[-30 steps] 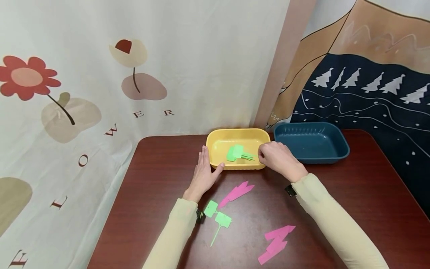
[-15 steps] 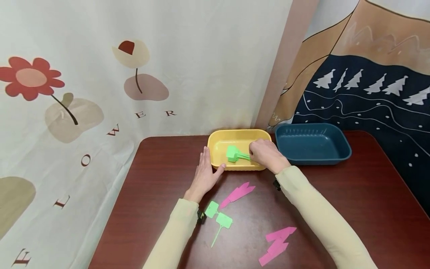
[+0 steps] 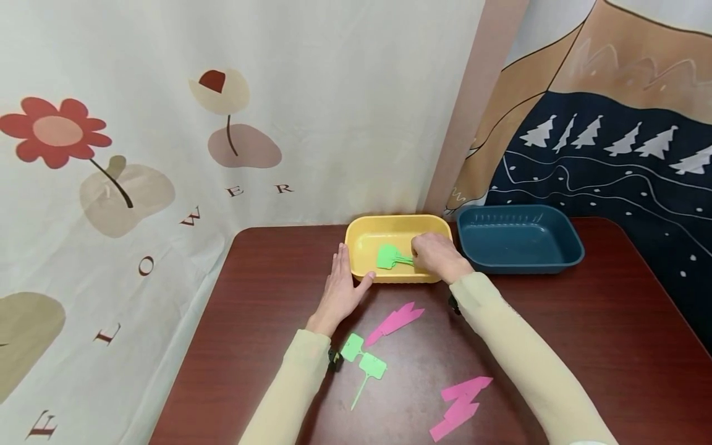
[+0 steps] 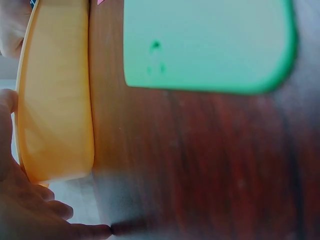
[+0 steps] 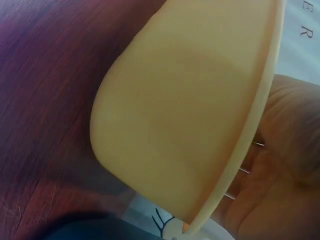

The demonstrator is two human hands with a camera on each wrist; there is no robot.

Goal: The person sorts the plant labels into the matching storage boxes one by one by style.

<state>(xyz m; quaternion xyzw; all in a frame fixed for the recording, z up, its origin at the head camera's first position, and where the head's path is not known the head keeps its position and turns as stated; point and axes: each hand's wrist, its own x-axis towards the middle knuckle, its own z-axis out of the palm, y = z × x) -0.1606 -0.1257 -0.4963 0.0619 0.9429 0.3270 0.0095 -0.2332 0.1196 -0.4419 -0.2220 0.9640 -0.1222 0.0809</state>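
My left hand (image 3: 338, 293), fingers straight and thumb spread, rests against the left end of a yellow plastic tray (image 3: 364, 232). In the left wrist view its fingers lie by the tray's outer wall (image 4: 57, 100). A bunch of bright green plant labels (image 3: 387, 256) lies in the tray, square heads stacked together to the left. My right hand (image 3: 436, 254) reaches over the tray's right side, fingers curled at the label stems, hiding the stem ends. The right wrist view shows the right hand (image 5: 295, 150) behind the yellow rim; the fingertips are hidden there.
Two loose green labels (image 3: 372, 366) lie near my left wrist on the dark red-brown table (image 3: 267, 290). Pink pointed strips lie in two groups, one in front of the yellow tray (image 3: 395, 321), another nearer me (image 3: 460, 408). A dark blue tray (image 3: 517, 241) stands right of the yellow one.
My right hand has moved left, further into the yellow tray, and its fingers have come onto the label stems. The green label heads are now more closely stacked. The left hand stays put.
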